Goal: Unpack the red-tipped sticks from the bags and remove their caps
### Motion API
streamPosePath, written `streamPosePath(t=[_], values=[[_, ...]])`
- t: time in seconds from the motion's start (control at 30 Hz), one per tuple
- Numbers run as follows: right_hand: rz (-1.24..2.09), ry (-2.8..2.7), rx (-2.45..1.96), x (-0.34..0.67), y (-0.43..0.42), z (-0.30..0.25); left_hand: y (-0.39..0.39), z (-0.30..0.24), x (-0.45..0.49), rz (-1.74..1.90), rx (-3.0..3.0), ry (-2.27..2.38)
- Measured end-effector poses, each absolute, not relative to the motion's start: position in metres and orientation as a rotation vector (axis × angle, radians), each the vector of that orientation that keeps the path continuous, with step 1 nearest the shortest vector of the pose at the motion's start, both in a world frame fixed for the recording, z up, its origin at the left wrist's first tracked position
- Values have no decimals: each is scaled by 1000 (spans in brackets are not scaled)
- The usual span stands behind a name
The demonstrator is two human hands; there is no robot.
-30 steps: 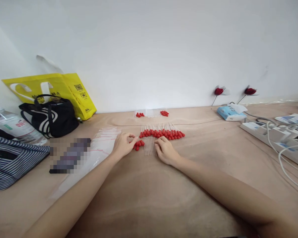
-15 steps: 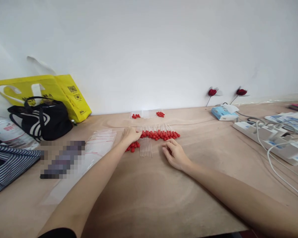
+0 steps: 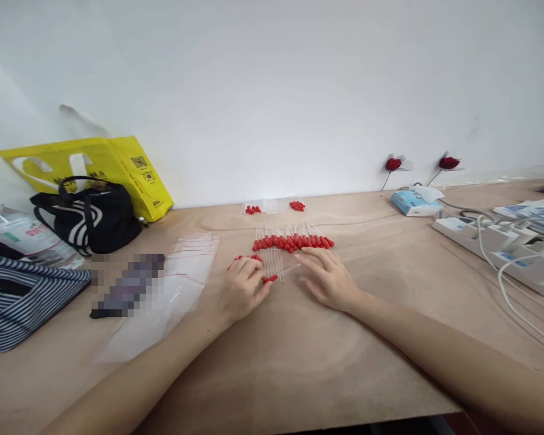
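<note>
My left hand is closed on a dropper, pinching it by its red rubber bulb. The dropper's thin clear tube points right toward my right hand. That hand is open, its fingers spread beside the tube's tip; whether they touch it I cannot tell. Behind both hands lies a row of droppers, red bulbs toward me and clear tubes toward the wall. Several loose clear tubes lie side by side in front of the row. Some loose red bulbs are partly hidden behind my left hand.
Clear zip bags lie left on the wooden table. Against the wall is a small bag with red bulbs. A yellow bag and black bag stand left. Right are a tissue pack and a power strip with cables.
My left hand has come back toward me from the row's left end and now holds a dropper. My right hand's fingers have spread. The view has shifted slightly.
</note>
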State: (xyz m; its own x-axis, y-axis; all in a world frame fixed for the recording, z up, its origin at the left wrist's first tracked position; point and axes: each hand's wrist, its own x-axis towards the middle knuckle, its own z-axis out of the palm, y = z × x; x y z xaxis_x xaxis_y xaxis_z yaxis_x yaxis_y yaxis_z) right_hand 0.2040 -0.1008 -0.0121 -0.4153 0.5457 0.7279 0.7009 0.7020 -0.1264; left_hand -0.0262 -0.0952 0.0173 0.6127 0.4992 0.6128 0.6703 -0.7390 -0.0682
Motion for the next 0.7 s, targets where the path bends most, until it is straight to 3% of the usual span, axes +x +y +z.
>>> streamPosePath(t=[0.2,0.7], values=[[-325,-2293,-799,193,-99,-11,-101,5,-20,-860,-2462,-710],[-335,-2256,-666,185,-100,-13,-96,-2,-15,-912,-2644,-708]])
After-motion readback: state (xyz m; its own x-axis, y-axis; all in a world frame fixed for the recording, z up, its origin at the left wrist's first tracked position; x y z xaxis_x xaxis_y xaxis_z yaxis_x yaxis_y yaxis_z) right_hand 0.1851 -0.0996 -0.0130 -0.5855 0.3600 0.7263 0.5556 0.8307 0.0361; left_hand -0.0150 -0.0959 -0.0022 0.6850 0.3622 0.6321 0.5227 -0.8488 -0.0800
